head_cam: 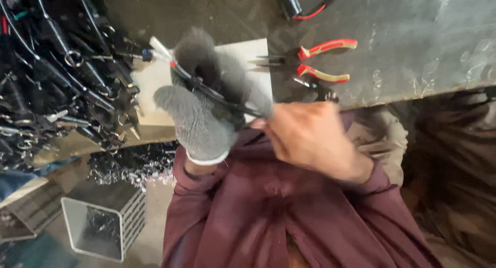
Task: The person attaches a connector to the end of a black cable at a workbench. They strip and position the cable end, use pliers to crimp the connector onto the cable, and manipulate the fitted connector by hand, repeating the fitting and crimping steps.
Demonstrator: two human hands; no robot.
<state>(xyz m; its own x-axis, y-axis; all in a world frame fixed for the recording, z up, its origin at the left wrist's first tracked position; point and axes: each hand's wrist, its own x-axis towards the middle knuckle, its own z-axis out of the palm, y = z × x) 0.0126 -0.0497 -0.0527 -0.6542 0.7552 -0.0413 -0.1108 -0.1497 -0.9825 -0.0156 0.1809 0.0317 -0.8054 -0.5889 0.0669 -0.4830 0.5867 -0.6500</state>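
Your gloved left hand (199, 110) grips a black cable (217, 95). Your bare right hand (310, 136) pinches its end, just below the red-handled pliers (315, 61).

Black cable (217, 95) — thin, slanted, gripped both ends.

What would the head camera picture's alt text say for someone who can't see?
A grey-gloved left hand and a bare right hand hold a black cable above a workbench. Red-handled pliers lie behind them, and a pile of black cables sits to the left.
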